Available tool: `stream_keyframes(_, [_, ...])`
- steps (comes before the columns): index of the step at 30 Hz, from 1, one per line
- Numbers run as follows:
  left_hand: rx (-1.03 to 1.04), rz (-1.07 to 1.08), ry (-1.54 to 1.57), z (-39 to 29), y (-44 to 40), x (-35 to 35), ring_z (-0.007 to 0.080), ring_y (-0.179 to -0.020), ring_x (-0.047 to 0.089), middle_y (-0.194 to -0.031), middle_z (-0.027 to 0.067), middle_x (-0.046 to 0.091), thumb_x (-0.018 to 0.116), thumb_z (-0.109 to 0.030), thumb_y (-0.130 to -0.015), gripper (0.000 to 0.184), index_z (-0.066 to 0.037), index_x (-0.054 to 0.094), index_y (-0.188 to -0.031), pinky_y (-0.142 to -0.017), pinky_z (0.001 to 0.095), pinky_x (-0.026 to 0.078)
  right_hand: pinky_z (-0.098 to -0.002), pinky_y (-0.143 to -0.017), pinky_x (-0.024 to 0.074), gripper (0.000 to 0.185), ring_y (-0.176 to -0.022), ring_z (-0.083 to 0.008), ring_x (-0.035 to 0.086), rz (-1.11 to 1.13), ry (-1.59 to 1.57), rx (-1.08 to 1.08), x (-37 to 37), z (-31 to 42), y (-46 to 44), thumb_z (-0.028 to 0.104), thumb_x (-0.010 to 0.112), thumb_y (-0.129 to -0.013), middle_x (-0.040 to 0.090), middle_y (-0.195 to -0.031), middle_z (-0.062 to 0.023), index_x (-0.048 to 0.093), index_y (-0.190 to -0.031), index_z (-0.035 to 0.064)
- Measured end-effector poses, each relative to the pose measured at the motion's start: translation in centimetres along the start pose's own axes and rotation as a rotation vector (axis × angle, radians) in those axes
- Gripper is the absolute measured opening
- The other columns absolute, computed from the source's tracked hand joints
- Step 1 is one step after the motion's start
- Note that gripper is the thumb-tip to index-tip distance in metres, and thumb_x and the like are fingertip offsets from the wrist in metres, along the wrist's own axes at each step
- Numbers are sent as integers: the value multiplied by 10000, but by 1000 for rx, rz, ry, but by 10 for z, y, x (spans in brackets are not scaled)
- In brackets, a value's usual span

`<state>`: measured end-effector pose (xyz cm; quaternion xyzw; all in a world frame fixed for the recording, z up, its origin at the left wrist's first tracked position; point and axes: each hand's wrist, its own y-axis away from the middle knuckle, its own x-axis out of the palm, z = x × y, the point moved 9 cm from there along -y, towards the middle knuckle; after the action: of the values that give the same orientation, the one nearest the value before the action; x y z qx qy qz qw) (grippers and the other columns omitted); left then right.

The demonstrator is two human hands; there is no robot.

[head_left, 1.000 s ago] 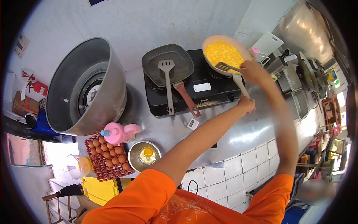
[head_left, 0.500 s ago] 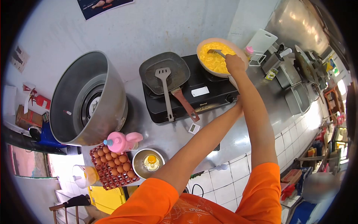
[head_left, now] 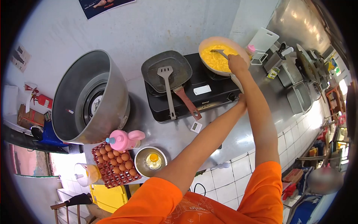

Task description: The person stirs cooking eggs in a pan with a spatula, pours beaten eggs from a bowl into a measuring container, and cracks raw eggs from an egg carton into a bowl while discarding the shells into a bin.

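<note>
My right hand (head_left: 237,64) is closed round the handle of a grey spatula (head_left: 220,52), whose blade rests in yellow scrambled egg (head_left: 214,61). The egg lies in a light-coloured frying pan (head_left: 244,56) on the right burner of a black gas stove (head_left: 179,109). My left hand (head_left: 242,99) is closed at the end of the pan's handle (head_left: 236,83), partly hidden behind my right forearm. On the left burner sits a dark square pan (head_left: 153,69) with a red-brown handle. A slotted turner (head_left: 166,87) lies across it.
A big metal pot (head_left: 121,99) stands left on the steel counter. Nearer are a pink jug (head_left: 120,141), an egg tray (head_left: 119,181) with several eggs, and a metal bowl (head_left: 140,170) holding cracked egg. A small timer (head_left: 195,127) lies before the stove. Metal containers (head_left: 299,98) stand right.
The view has shifted slightly, so the counter's things appear a little further right. The spatula's blade has moved slightly within the egg. Both hands keep their holds.
</note>
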<state>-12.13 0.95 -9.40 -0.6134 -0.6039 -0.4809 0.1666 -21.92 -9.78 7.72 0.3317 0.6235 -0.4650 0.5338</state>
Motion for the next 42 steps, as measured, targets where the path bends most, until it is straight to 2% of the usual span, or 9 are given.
stream_keyframes(6, [-92,-95,-807,-26,47,16,195,-591,648,-792,165,664,614,-247,-935,526,52,284,-1216,-447,308,486,-500,-804,543,196,-915,-401,683,107,87,-141,-36,-7,22,148,538,-893,699,-962,-218,698,-973,68])
stream_keyframes(13, [-63,-188,-743,-44,71,18,154,-677,688,-916,123,666,598,-220,-951,444,116,406,-1169,-553,276,549,-436,-818,542,210,-904,-363,690,248,65,-277,-138,-40,40,155,624,-836,710,-891,-211,712,-964,13])
stream_keyframes(15, [-63,-215,-774,-45,76,15,156,-674,688,-886,119,674,602,-217,-946,436,103,403,-1164,-554,277,546,-454,-826,539,196,-907,-380,684,326,114,-264,-134,-54,50,164,613,-854,708,-918,-215,707,-958,28])
stream_keyframes(17, [-46,-178,-844,-42,73,13,284,-842,715,-933,142,718,589,-308,-945,510,20,366,-1267,-810,440,541,-470,-826,536,195,-918,-387,680,332,105,-189,-110,-63,58,168,610,-860,705,-944,-215,698,-981,41])
stream_keyframes(24, [86,-322,-1107,-48,70,3,227,-798,716,-770,121,702,615,-359,-924,525,60,413,-1167,-810,350,539,-550,-841,517,201,-994,-429,655,121,37,-45,-41,-94,39,184,571,-905,686,-1015,-208,616,-1067,74])
stream_keyframes(26, [-64,-221,-1030,-38,70,6,396,-1264,544,-1354,212,565,582,-410,-939,614,-11,343,-1340,-1070,606,324,-550,-839,518,197,-994,-433,654,114,28,-11,-23,-94,29,186,562,-913,682,-1015,-214,608,-1073,81])
stream_keyframes(35, [74,-232,-879,-28,87,-9,363,-1149,603,-1244,244,599,509,-496,-957,597,13,416,-1254,-964,422,476,-535,-840,508,270,-993,-431,645,0,-195,168,-18,-81,49,267,587,-950,683,-1016,-235,603,-1180,126])
stream_keyframes(39, [227,-198,-614,-5,174,-50,164,-892,598,-1046,100,637,517,-461,-997,484,-17,480,-1184,-772,326,468,-532,-820,524,273,-924,-458,657,-64,-160,83,-53,-74,102,258,591,-943,692,-966,-243,602,-1182,126])
stream_keyframes(42, [19,-83,-504,5,307,-69,139,-921,588,-1062,87,643,511,-431,-1017,431,-39,502,-1196,-819,314,475,-530,-810,527,295,-911,-456,662,-10,-177,137,-63,-54,152,282,601,-939,691,-975,-236,588,-1198,140])
